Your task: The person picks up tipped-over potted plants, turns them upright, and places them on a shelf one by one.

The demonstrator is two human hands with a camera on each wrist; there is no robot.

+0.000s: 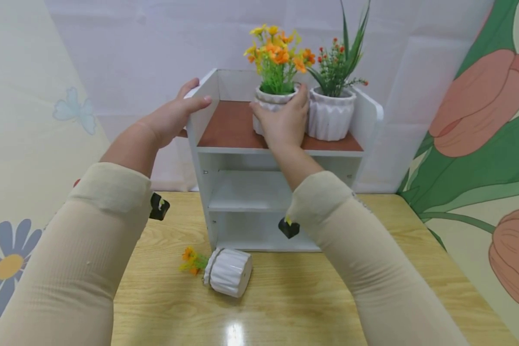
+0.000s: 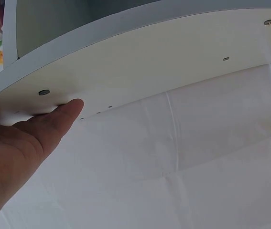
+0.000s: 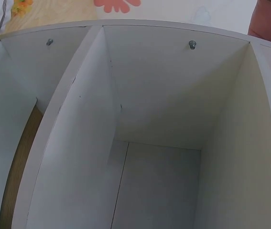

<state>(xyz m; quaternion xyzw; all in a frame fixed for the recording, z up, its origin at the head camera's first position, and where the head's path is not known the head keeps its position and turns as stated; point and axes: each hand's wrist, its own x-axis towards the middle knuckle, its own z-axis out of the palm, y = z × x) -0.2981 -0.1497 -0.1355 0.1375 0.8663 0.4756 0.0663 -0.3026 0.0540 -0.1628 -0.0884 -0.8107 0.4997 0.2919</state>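
In the head view my right hand (image 1: 285,120) grips a white fluted flowerpot (image 1: 259,126) with orange and yellow flowers (image 1: 278,53). Thumb and fingers wrap its two sides above the brown top board (image 1: 229,126) of a small white shelf (image 1: 202,192). My left hand (image 1: 173,115) holds the shelf's left side panel, its thumb over the edge. The left wrist view shows fingers (image 2: 61,119) along the panel's outer face (image 2: 149,57). Close to the right of the gripped pot stands another white pot (image 1: 330,117) with long green leaves and red berries.
A third white pot (image 1: 230,272) with orange flowers lies on its side on the wooden table (image 1: 281,307), before the shelf. Bare compartments (image 3: 164,186) fill the right wrist view. Behind the shelf hangs a pale cloth (image 1: 155,48); a flower-patterned covering (image 1: 471,129) is at right.
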